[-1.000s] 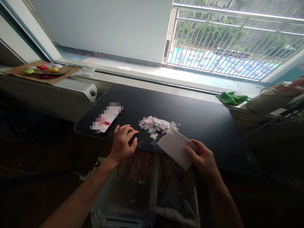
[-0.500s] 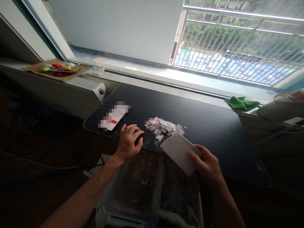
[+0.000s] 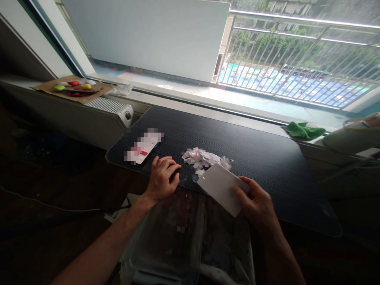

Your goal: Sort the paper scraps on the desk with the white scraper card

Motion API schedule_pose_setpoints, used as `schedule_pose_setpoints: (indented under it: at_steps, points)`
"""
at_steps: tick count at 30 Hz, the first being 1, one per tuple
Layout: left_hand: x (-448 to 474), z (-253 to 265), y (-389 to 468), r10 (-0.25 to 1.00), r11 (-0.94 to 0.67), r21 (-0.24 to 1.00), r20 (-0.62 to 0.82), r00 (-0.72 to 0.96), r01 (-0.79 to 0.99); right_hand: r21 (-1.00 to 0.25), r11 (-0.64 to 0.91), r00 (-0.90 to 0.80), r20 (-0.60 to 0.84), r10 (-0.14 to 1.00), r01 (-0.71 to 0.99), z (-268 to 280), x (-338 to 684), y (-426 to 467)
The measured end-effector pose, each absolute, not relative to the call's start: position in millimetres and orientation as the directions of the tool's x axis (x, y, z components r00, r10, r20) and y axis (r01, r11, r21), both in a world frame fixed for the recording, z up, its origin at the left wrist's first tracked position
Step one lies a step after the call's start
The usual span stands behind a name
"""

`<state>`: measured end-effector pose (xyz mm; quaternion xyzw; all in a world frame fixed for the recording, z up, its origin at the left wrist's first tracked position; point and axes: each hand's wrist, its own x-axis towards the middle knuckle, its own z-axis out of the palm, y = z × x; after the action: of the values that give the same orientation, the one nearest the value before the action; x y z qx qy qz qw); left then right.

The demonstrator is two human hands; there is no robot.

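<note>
My right hand (image 3: 257, 202) grips a flat white rectangular card (image 3: 221, 188) between thumb and fingers. The card is tilted, its far corner at the near side of a heap of small torn paper scraps (image 3: 204, 157) on the dark table (image 3: 252, 150). My left hand (image 3: 162, 176) rests at the table's front edge, left of the heap, thumb apart from loosely bent fingers and nothing visible in it. Below the edge, between my forearms, stands a clear plastic bin (image 3: 166, 257) with a few scraps in it. A tiny bright scrap (image 3: 186, 195) shows above the bin.
A phone-like slab (image 3: 144, 152), partly pixelated, lies on the table's left. Beyond are a radiator (image 3: 109, 107), brown paper (image 3: 44, 88) with coloured lumps, and a green cloth (image 3: 304, 130) on the sill. A cable (image 3: 59, 206) runs across the floor at left.
The card in my right hand has shifted slightly left along the near side of the heap. A tiny scrap now shows over the bin. My left hand has stayed in place.
</note>
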<state>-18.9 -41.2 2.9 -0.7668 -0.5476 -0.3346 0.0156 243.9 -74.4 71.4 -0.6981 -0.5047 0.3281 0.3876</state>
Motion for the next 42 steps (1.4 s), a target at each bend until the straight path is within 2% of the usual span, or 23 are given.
schedule_pose_setpoints:
  at_steps: [5, 11, 16, 21, 27, 35, 42]
  points:
    - [-19, 4, -41, 0.84, -0.39, 0.357, 0.516, 0.169, 0.849, -0.879, -0.135, 0.248, -0.019, 0.969, 0.458, 66, 241, -72]
    - [-19, 4, -41, 0.842, -0.384, 0.36, 0.515, 0.162, 0.85, -0.825, -0.053, 0.148, 0.037, 0.988, 0.562, 63, 242, -74]
    - [-19, 4, -41, 0.836, -0.392, 0.348, 0.522, 0.171, 0.852, -0.803, -0.038, 0.186, 0.092, 0.978, 0.595, 65, 242, -78]
    - [-19, 3, -41, 0.831, -0.395, 0.337, 0.528, 0.175, 0.855, -0.772, 0.036, 0.12, 0.144, 0.982, 0.635, 63, 240, -82]
    - [-18, 3, -41, 0.841, -0.385, 0.36, 0.516, 0.162, 0.85, -0.715, 0.058, 0.17, 0.244, 0.955, 0.697, 65, 242, -84]
    - [-17, 14, -49, 0.847, -0.407, 0.319, 0.482, 0.223, 0.856, -0.729, 0.106, 0.123, 0.254, 0.959, 0.676, 63, 240, -90]
    - [-3, 29, -60, 0.828, -0.484, 0.293, 0.459, 0.323, 0.824, -0.746, 0.069, 0.154, 0.226, 0.962, 0.663, 63, 244, -87]
